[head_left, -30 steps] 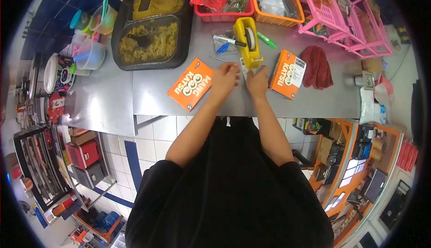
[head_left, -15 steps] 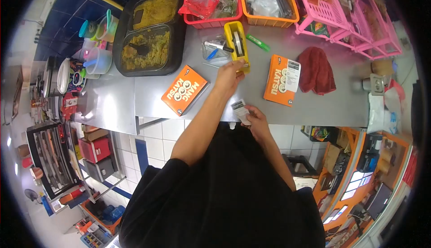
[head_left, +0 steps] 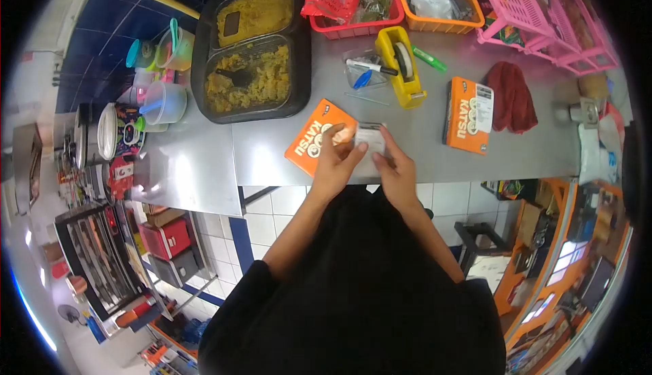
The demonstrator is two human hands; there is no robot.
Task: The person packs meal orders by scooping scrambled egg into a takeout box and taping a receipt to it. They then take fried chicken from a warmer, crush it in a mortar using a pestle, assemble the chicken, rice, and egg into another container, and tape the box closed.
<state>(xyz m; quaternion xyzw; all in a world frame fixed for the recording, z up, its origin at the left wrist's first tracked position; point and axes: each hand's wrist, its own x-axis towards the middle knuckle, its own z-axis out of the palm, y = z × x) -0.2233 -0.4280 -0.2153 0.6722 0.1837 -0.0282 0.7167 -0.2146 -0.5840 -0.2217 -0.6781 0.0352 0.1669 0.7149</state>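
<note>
Between my two hands a small white printed slip (head_left: 370,140) is held above the metal table. My left hand (head_left: 336,161) pinches its left edge, over the lower right part of an orange box (head_left: 316,137). On the slip's right side, my right hand (head_left: 395,166) grips it with thumb and fingers. A yellow tape dispenser (head_left: 401,69) stands just beyond. Farther right lies a second orange box (head_left: 467,115) with a white label on it.
A black two-part tray (head_left: 302,103) of yellow food sits at the back left. Red (head_left: 353,32) and orange (head_left: 445,26) baskets and a pink rack (head_left: 526,32) line the back. Pens (head_left: 370,67), a green marker (head_left: 429,59) and a dark red cloth (head_left: 511,100) lie on the table.
My left hand has left the tape dispenser and come down to the slip. My right hand has raised the slip from the table's front edge toward the left box. The view has shifted.
</note>
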